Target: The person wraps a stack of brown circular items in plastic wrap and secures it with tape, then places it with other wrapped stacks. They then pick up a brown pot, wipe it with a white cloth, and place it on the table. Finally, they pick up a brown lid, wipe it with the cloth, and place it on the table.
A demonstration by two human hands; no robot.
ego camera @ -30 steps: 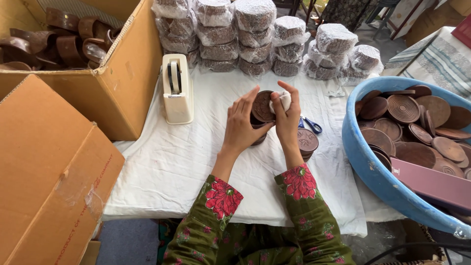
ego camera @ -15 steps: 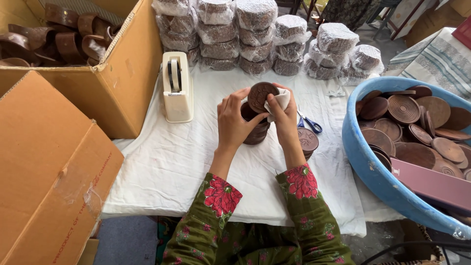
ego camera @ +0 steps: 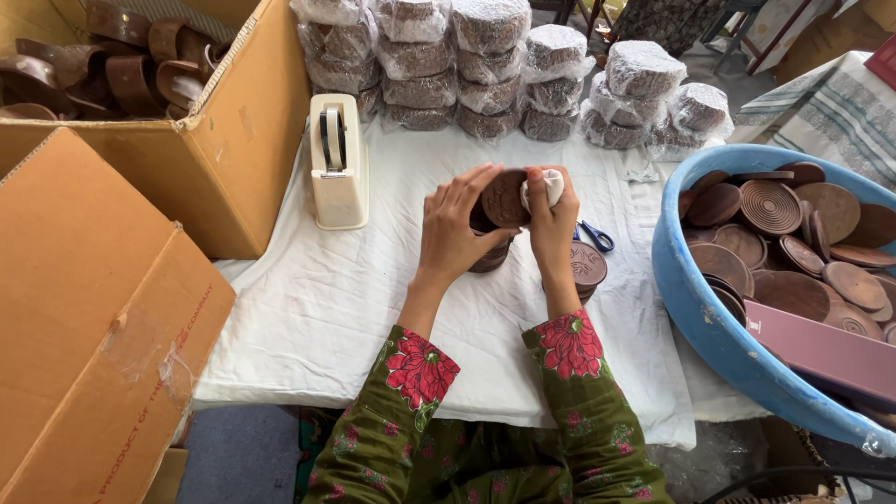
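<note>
Over the middle of the white-covered table [ego camera: 308, 308], the left hand [ego camera: 453, 229] grips a brown round lid [ego camera: 504, 198], fingers curled around its edge. The right hand [ego camera: 551, 224] pinches a white cloth [ego camera: 549, 187] against it. A tape dispenser [ego camera: 338, 163] stands toward the table's left edge, and a blue tub [ego camera: 695, 308] sits at its right edge.

Left hand [ego camera: 455, 224] at frame centre, fingers spread and curled in a grip, right hand [ego camera: 551, 217] just beside it, fingers bent inward and pinching, both forearms rising from lower centre, green floral-print sleeves at wrists, wrists near.
</note>
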